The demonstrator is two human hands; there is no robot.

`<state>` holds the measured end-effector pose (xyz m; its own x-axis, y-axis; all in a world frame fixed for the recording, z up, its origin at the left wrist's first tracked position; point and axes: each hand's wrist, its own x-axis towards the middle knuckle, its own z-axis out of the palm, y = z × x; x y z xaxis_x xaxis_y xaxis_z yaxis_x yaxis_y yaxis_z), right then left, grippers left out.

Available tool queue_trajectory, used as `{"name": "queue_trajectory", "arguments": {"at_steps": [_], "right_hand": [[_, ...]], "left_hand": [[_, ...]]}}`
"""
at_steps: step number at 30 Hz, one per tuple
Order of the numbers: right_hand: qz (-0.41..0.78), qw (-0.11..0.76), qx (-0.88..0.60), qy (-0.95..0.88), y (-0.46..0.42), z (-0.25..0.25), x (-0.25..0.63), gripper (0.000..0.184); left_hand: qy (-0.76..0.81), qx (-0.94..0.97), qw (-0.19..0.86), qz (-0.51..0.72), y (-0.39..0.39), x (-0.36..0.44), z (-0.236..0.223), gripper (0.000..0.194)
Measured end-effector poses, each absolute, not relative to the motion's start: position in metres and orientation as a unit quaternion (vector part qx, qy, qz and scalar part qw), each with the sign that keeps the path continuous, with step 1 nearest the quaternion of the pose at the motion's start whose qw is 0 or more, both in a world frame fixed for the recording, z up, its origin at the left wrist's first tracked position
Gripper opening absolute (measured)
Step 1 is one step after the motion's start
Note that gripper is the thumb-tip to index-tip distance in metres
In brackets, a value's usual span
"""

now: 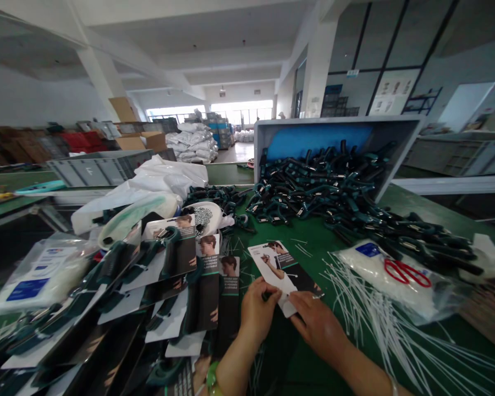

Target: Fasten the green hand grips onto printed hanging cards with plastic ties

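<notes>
I count two hands; the left hand (260, 309) pinches one printed card (272, 269) above the green worktop (276, 363), and the right hand (317, 324) sits just beside it, touching the card's lower end, though I cannot tell if it grips; the card lies between a stack of carded tools (169, 275) and loose white cable ties (396, 335); one pair of red scissors (407, 273) rests on one plastic bag (379, 269); a second bag (37, 280) lies far left; one tilted grey bin (338, 118) backs a heap of dark green tools (325, 192); open room shows only in the narrow strip of worktop below my hands.
</notes>
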<state>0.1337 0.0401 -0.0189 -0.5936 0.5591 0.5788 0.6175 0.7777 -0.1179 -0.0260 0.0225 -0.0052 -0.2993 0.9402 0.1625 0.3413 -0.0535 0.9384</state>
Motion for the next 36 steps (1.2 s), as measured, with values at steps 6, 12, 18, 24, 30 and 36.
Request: {"name": "queue_trajectory", "arguments": {"at_steps": [6, 12, 18, 24, 30, 36], "right_hand": [[-0.065, 0.293, -0.338, -0.892, 0.047, -0.016, 0.141, 0.024], [-0.007, 0.217, -0.314, -0.924, 0.045, 0.004, 0.146, 0.023], [-0.074, 0.149, -0.467, -0.868, 0.152, 0.069, 0.12, 0.033], [-0.108, 0.075, -0.477, -0.869, 0.281, 0.079, 0.032, 0.04], [-0.127, 0.063, -0.426, -0.894, 0.299, 0.057, 0.006, 0.028], [-0.17, 0.141, -0.489, -0.844, 0.294, 0.09, 0.093, 0.023]], "left_hand": [[0.561, 0.36, 0.341, 0.663, 0.023, -0.02, -0.007, 0.014], [0.495, 0.266, 0.516, 0.647, 0.027, -0.003, -0.028, 0.082], [0.455, 0.235, 0.555, 0.656, 0.038, -0.004, -0.041, 0.06], [0.494, 0.275, 0.538, 0.626, 0.042, -0.002, -0.055, 0.061], [0.518, 0.334, 0.524, 0.588, 0.044, -0.005, -0.067, 0.05], [0.522, 0.334, 0.53, 0.579, 0.041, -0.006, -0.058, 0.041]]}}
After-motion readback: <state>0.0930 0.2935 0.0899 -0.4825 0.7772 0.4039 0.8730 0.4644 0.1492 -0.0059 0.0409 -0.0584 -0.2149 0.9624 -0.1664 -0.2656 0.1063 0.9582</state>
